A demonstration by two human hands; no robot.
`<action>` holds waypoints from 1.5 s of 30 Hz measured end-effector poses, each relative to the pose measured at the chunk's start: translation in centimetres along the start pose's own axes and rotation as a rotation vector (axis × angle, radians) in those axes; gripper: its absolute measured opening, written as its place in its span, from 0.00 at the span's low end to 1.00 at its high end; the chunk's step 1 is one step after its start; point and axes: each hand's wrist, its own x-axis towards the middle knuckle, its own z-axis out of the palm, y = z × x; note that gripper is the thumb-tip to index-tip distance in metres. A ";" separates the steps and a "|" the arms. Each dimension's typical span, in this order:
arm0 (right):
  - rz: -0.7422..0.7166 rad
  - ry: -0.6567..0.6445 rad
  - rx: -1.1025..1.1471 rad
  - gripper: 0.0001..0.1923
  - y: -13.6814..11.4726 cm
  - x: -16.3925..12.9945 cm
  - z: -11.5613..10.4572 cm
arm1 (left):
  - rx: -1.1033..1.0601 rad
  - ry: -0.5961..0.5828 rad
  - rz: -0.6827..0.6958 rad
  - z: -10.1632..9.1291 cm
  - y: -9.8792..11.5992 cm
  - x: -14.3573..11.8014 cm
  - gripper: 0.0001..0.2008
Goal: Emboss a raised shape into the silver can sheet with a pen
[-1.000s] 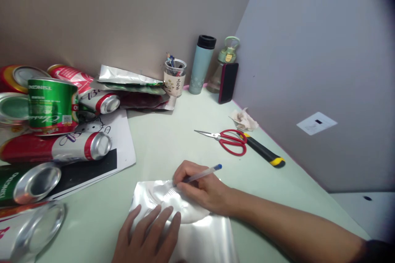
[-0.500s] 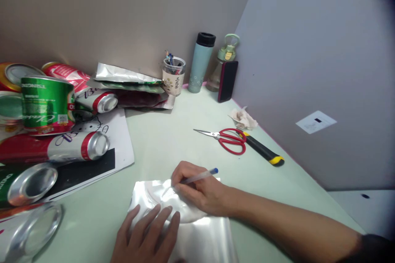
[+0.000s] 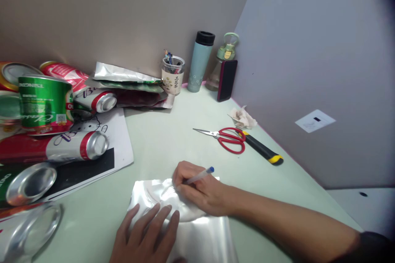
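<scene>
A shiny silver metal sheet (image 3: 203, 236) lies on the pale green table at the bottom centre, its upper part creased and bright with glare. My left hand (image 3: 148, 234) rests on its left side with the fingers spread flat. Over the sheet's upper right part, my right hand (image 3: 197, 189) is closed around a pen (image 3: 200, 175) with a clear barrel and blue end cap. The pen leans to the right, and its tip is hidden behind my fingers.
Red-handled scissors (image 3: 231, 139) and a black-and-yellow utility knife (image 3: 262, 148) lie beyond my right hand, near crumpled tissue (image 3: 243, 117). Cut drink cans (image 3: 46, 104) crowd the left over printed paper (image 3: 123, 152). A pen cup (image 3: 173, 76), tumbler (image 3: 200, 63) and phone (image 3: 227, 81) stand at the back.
My right hand has shifted very slightly to the right on the sheet, and the pen's blue end has swung a little left and up. My left hand stays in place.
</scene>
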 end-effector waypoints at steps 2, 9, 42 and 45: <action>0.000 -0.001 -0.003 0.07 0.1 0.0 0.0 | -0.012 -0.002 0.002 0.0 0.0 -0.1 0.22; -0.029 -0.008 -0.012 0.07 0.7 -0.1 0.1 | -0.033 0.001 -0.029 0.1 0.1 -0.3 0.22; 0.361 0.140 0.569 0.14 0.9 0.0 0.0 | 0.021 -0.084 0.017 -0.1 -0.2 -0.5 0.21; 0.408 0.111 0.675 0.15 1.3 0.0 0.0 | 0.015 -0.094 0.021 -0.1 -0.3 -0.5 0.22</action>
